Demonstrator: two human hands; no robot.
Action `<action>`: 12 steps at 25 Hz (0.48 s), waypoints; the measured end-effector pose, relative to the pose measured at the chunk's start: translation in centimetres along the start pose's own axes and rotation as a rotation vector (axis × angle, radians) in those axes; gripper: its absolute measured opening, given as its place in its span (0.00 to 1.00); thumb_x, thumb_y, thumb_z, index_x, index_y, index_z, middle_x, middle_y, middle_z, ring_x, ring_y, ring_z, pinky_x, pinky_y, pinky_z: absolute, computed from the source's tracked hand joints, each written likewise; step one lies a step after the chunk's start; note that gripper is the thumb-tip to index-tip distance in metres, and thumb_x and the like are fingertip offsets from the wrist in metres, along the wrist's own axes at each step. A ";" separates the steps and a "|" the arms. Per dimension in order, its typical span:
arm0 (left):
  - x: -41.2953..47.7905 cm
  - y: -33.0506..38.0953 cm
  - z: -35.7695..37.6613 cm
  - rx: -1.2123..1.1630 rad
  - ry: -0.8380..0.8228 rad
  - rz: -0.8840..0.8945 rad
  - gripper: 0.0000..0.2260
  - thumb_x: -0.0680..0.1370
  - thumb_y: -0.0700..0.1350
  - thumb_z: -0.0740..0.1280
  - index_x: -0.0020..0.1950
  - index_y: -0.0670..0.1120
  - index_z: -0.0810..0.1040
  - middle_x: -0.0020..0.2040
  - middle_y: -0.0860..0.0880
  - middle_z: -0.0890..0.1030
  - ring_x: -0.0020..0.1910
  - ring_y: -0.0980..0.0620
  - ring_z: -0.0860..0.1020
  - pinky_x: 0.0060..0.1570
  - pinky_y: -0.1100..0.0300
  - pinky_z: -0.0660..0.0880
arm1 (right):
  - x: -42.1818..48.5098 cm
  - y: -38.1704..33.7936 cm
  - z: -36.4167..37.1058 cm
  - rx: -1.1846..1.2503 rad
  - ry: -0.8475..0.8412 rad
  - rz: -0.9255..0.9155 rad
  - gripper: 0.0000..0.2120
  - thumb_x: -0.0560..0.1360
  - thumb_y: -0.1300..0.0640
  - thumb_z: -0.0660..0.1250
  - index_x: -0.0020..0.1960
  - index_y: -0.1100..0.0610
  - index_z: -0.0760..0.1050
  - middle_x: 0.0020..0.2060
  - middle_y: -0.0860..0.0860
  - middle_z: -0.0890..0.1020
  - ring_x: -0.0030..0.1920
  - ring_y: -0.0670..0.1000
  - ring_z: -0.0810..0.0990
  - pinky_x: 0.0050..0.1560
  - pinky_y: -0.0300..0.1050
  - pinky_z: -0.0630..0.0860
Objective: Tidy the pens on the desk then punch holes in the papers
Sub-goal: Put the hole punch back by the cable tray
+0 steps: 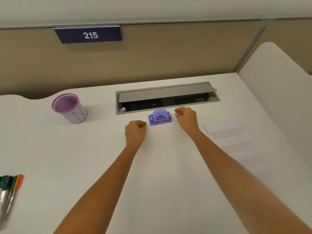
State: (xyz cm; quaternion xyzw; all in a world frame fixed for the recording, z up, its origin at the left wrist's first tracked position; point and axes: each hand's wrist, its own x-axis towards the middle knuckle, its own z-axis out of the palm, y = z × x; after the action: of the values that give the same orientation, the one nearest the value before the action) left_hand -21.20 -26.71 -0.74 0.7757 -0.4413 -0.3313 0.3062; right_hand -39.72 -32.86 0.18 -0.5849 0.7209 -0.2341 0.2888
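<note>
With my left hand (pixel 135 132) and right hand (pixel 186 118) both curled, seemingly on nothing, flanking the purple hole punch (pixel 160 117) on the desk (pixel 101 166) just before the cable tray (pixel 167 98), I judge it light, rigid and slide-prone, best taken by its two base ends.

1. You are at an office workstation: a white desk (pixel 84 149) closed in behind by a beige partition (pixel 152 61).
2. A number plate (pixel 89 34) reading 215 hangs on that partition.
3. A grey cable hatch (pixel 167 96) is set into your desktop, its lid ajar.
</note>
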 end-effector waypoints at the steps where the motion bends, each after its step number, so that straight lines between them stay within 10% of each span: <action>1: -1.1 -0.9 -0.3 0.025 0.002 0.050 0.11 0.78 0.39 0.64 0.58 0.42 0.81 0.58 0.43 0.82 0.56 0.46 0.79 0.60 0.58 0.72 | -0.9 0.7 -0.1 -0.029 0.013 0.008 0.15 0.78 0.60 0.65 0.63 0.60 0.77 0.61 0.58 0.80 0.60 0.57 0.79 0.63 0.46 0.72; 12: -9.3 -8.2 -2.3 0.404 -0.140 0.461 0.22 0.78 0.32 0.56 0.69 0.45 0.73 0.72 0.50 0.71 0.73 0.51 0.66 0.70 0.57 0.62 | -10.1 3.0 2.2 -0.490 -0.164 -0.340 0.22 0.73 0.73 0.57 0.65 0.64 0.73 0.66 0.55 0.71 0.68 0.54 0.66 0.57 0.49 0.76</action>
State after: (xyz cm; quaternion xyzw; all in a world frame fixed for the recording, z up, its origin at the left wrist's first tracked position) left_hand -19.05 -14.59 -3.37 0.6757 -0.6824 -0.2114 0.1818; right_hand -38.82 -22.38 -2.00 -0.7665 0.6218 -0.0501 0.1531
